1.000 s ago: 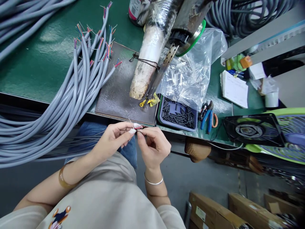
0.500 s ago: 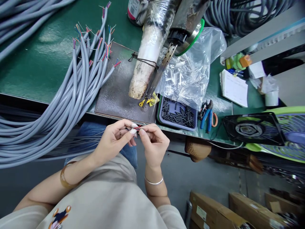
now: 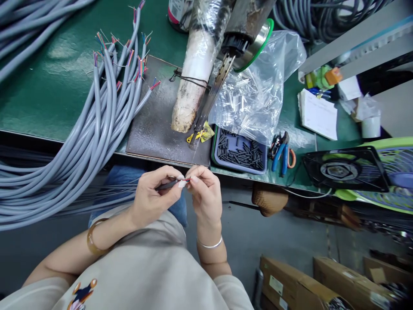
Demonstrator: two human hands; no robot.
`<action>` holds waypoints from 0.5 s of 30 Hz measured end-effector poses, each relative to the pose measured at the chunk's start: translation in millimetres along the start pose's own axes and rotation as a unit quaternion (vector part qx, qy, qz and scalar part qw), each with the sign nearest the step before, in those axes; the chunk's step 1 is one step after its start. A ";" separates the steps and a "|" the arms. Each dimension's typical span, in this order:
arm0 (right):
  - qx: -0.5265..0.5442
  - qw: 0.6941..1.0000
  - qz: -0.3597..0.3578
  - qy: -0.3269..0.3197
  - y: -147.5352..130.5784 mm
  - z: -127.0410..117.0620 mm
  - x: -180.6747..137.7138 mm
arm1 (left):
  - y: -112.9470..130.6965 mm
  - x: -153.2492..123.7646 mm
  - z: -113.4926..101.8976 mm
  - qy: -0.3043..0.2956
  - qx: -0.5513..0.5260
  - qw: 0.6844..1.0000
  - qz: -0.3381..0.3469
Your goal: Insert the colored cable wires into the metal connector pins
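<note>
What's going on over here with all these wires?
A person is handling a dark cable at the green table's edge. The left hand holds it; the right hand pinches the red wire at its end. Grey cables with coloured wire ends lie to the left, and a tray of small black pieces sits to the right.
</note>
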State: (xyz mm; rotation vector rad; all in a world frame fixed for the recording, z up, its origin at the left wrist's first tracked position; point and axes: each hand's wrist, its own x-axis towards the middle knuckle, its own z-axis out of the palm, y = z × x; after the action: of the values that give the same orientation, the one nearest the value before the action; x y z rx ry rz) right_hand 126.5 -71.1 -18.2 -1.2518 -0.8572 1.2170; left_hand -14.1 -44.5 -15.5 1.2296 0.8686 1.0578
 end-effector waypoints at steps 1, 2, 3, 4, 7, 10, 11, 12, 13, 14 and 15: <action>0.023 1.000 0.003 0.001 -1.3 -1.2 2.1 | 1.4 0.8 -0.8 -0.002 -0.018 1.000 -0.016; 0.041 0.999 -0.004 0.013 -2.5 -3.1 3.9 | 2.4 1.6 -1.9 -0.002 -0.040 0.999 -0.036; 0.051 0.998 -0.023 0.036 -3.7 -5.5 5.1 | 2.9 2.5 -3.2 -0.003 -0.065 0.996 -0.058; 0.046 0.996 -0.050 0.066 -4.9 -8.0 5.4 | 2.7 3.2 -4.5 -0.005 -0.090 0.993 -0.081; -0.058 0.983 -0.120 0.128 -7.0 -13.5 0.6 | 0.6 4.9 -7.3 -0.015 -0.144 0.980 -0.133; -0.204 0.960 -0.158 0.112 -6.4 -11.8 -9.5 | -0.2 6.4 -7.8 -0.016 -0.158 0.977 -0.145; -0.239 0.949 -0.177 0.103 -5.6 -10.1 -12.5 | 0.1 7.1 -7.7 -0.013 -0.157 0.977 -0.144; -0.266 0.938 -0.199 0.094 -4.6 -8.3 -15.0 | 0.6 7.7 -7.5 -0.011 -0.155 0.978 -0.141; -0.285 0.929 -0.218 0.085 -3.5 -6.5 -16.8 | 1.0 8.2 -7.5 -0.008 -0.153 0.978 -0.140; -0.297 0.923 -0.233 0.076 -2.4 -5.0 -17.8 | 1.2 8.6 -7.5 -0.005 -0.151 0.979 -0.138; -0.304 0.918 -0.244 0.068 -1.4 -3.8 -18.3 | 1.1 8.9 -7.6 -0.003 -0.148 0.979 -0.138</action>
State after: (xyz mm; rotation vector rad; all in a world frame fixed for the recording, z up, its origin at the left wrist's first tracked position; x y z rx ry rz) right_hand 126.8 -89.6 -15.0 -1.4615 -1.4072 0.4592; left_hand -18.8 -33.7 -15.3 0.8360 0.8157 0.9195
